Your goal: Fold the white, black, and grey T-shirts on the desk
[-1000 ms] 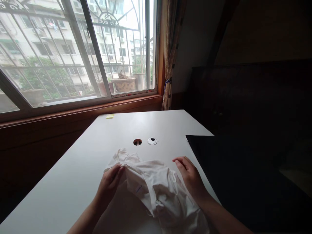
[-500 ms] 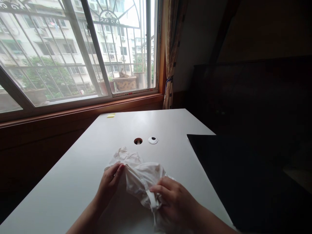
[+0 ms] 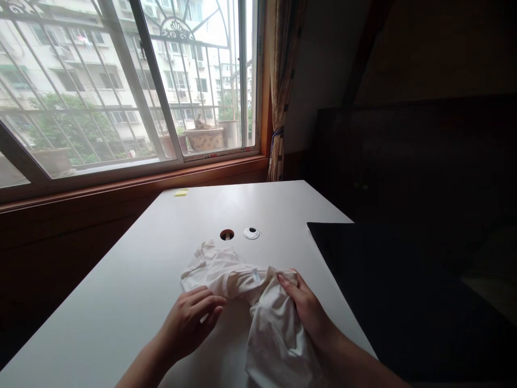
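We have open worktop (image 3: 133,280) from the left hand (image 3: 194,320) out to its left edge, and more beyond the white cloth (image 3: 278,323) toward the window (image 3: 210,81). The bunched cloth blocks our way between the hands. Past it, a round hole (image 3: 226,235) and a white ring (image 3: 251,233) interrupt the surface. The right hand (image 3: 288,277) and forearm bar the near right.

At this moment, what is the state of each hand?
Left hand: fingers loosely curled, no clear grip.
Right hand: closed on the white cloth.
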Demonstrator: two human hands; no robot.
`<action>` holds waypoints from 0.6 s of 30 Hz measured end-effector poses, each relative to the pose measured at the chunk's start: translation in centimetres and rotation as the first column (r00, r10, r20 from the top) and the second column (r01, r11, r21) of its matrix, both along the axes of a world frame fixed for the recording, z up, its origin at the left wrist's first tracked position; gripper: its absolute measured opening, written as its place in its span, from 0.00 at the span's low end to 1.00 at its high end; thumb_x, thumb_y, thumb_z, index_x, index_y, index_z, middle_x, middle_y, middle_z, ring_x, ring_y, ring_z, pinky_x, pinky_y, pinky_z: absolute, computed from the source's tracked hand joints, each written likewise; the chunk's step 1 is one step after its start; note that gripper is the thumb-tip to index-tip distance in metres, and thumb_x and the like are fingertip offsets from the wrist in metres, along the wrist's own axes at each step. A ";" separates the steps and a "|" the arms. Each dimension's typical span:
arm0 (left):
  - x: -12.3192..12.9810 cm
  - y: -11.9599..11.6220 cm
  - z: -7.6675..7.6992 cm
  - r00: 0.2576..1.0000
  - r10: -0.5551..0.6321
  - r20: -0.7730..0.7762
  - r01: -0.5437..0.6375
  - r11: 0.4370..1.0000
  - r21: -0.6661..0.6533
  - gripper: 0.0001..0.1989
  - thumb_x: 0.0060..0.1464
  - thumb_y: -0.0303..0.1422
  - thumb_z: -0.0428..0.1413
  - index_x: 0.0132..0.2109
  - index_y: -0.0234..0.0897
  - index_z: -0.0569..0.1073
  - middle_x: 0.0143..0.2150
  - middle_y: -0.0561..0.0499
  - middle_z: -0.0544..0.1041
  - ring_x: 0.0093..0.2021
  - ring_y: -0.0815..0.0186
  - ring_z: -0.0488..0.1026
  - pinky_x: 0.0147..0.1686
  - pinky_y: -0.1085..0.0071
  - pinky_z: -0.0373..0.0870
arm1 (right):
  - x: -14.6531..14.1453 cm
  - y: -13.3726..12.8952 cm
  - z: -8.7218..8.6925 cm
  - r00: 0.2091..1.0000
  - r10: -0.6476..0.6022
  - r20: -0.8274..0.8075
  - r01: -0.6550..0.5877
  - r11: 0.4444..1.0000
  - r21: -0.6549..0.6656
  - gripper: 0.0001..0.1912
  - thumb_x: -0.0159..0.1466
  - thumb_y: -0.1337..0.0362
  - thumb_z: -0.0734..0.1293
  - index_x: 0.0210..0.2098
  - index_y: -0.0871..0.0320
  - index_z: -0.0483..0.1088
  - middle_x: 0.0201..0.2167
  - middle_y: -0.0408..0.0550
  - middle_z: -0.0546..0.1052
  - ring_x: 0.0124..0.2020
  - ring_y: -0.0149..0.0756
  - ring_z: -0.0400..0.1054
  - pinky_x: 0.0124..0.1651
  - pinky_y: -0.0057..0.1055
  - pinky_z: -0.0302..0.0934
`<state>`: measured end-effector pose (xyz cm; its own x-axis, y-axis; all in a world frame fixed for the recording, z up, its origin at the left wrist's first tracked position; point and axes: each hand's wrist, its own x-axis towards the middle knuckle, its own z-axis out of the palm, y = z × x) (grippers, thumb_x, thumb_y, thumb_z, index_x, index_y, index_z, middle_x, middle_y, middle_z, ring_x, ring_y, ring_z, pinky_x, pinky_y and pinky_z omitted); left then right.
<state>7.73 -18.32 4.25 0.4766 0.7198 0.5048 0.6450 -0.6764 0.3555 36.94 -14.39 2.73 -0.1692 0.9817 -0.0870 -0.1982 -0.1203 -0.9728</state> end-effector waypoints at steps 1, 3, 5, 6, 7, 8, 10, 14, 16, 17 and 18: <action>0.2 0.1 -0.2 1.000 -0.006 -0.024 0.005 0.999 -0.054 0.10 0.68 0.30 0.53 0.53 0.43 0.76 0.40 0.50 0.82 0.38 0.64 0.77 0.38 0.70 0.74 | -0.2 -0.1 0.0 0.996 0.012 -0.090 -0.015 0.999 -0.033 0.16 0.68 0.49 0.68 0.43 0.54 0.70 0.38 0.44 0.75 0.41 0.39 0.69 0.50 0.35 0.62; 0.3 0.6 -0.9 0.999 0.006 -0.040 -0.012 0.991 -0.130 0.16 0.69 0.35 0.53 0.61 0.46 0.73 0.52 0.47 0.82 0.51 0.60 0.78 0.51 0.65 0.76 | -0.7 -0.7 0.0 0.968 0.110 -0.227 -0.127 0.990 -0.064 0.14 0.68 0.51 0.68 0.44 0.54 0.71 0.40 0.44 0.76 0.43 0.39 0.69 0.52 0.36 0.62; -0.1 1.1 -2.3 0.999 0.032 -0.018 -0.034 0.986 -0.162 0.22 0.69 0.39 0.52 0.67 0.45 0.69 0.61 0.45 0.78 0.61 0.56 0.74 0.60 0.60 0.73 | -1.1 -1.6 0.1 0.931 0.274 -0.243 -0.292 0.955 -0.041 0.13 0.67 0.52 0.71 0.42 0.55 0.72 0.37 0.43 0.76 0.41 0.37 0.69 0.49 0.33 0.63; -0.4 1.3 -3.2 0.999 0.051 0.007 -0.049 0.983 -0.180 0.24 0.69 0.41 0.51 0.68 0.43 0.68 0.64 0.44 0.76 0.64 0.54 0.72 0.63 0.58 0.70 | -1.2 -2.0 0.3 0.908 0.372 -0.193 -0.383 0.924 -0.020 0.13 0.65 0.53 0.73 0.40 0.56 0.72 0.36 0.42 0.76 0.40 0.36 0.70 0.47 0.31 0.63; -0.7 1.4 -4.0 0.996 0.077 0.038 -0.068 0.975 -0.210 0.25 0.69 0.43 0.50 0.69 0.41 0.67 0.66 0.43 0.74 0.66 0.52 0.70 0.65 0.57 0.68 | -1.3 -2.5 0.4 0.872 0.475 -0.121 -0.478 0.878 -0.001 0.14 0.63 0.54 0.74 0.40 0.56 0.74 0.35 0.42 0.76 0.40 0.36 0.70 0.45 0.30 0.63; -1.0 1.4 -4.7 0.992 0.107 0.072 -0.085 0.963 -0.257 0.26 0.69 0.44 0.49 0.69 0.40 0.67 0.67 0.42 0.72 0.67 0.51 0.69 0.66 0.55 0.67 | -1.3 -2.9 0.7 0.812 0.581 -0.051 -0.581 0.814 0.009 0.15 0.61 0.55 0.76 0.42 0.56 0.76 0.37 0.43 0.77 0.41 0.37 0.71 0.46 0.30 0.63; -1.3 1.1 -5.7 0.975 0.172 0.142 -0.105 0.916 -0.388 0.29 0.69 0.48 0.48 0.69 0.39 0.67 0.68 0.41 0.70 0.68 0.50 0.68 0.67 0.52 0.64 | -1.3 -3.7 1.3 0.651 0.759 0.004 -0.759 0.651 0.009 0.20 0.59 0.55 0.77 0.48 0.55 0.78 0.43 0.45 0.79 0.48 0.42 0.73 0.51 0.33 0.65; -0.7 0.0 -5.0 0.933 0.227 0.279 0.000 0.777 -0.630 0.31 0.68 0.51 0.49 0.70 0.42 0.66 0.72 0.43 0.64 0.71 0.49 0.62 0.70 0.48 0.58 | -1.1 -4.0 1.7 0.554 0.829 -0.076 -0.830 0.557 0.034 0.20 0.62 0.53 0.74 0.51 0.55 0.78 0.47 0.51 0.81 0.51 0.46 0.76 0.55 0.38 0.68; -0.2 -0.4 -3.9 0.920 0.196 0.340 0.098 0.724 -0.683 0.33 0.66 0.52 0.52 0.71 0.42 0.65 0.74 0.43 0.61 0.73 0.48 0.59 0.71 0.46 0.55 | -0.8 -3.4 1.3 0.730 0.680 -0.065 -0.674 0.732 0.099 0.15 0.66 0.55 0.71 0.48 0.56 0.78 0.41 0.50 0.82 0.38 0.39 0.78 0.43 0.34 0.72; 0.0 -0.6 -3.4 0.915 0.171 0.365 0.147 0.701 -0.698 0.35 0.64 0.53 0.54 0.71 0.42 0.64 0.74 0.42 0.60 0.73 0.47 0.58 0.71 0.45 0.55 | -0.5 -3.0 1.1 0.830 0.557 -0.026 -0.546 0.822 0.163 0.12 0.68 0.57 0.69 0.47 0.56 0.78 0.39 0.49 0.82 0.34 0.37 0.78 0.39 0.33 0.71; 0.2 -0.7 -3.0 0.913 0.142 0.383 0.193 0.677 -0.710 0.37 0.62 0.53 0.56 0.72 0.41 0.63 0.75 0.41 0.58 0.73 0.46 0.57 0.71 0.45 0.54 | -0.2 -2.4 1.0 0.907 0.419 0.039 -0.415 0.875 0.251 0.10 0.69 0.59 0.68 0.46 0.55 0.78 0.38 0.48 0.81 0.35 0.36 0.77 0.39 0.33 0.72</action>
<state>7.94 -19.02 1.29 0.3918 0.9195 -0.0308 0.3301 -0.1093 0.9376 36.76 -16.81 3.70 -0.5667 0.8090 0.1558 -0.1987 0.0493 -0.9788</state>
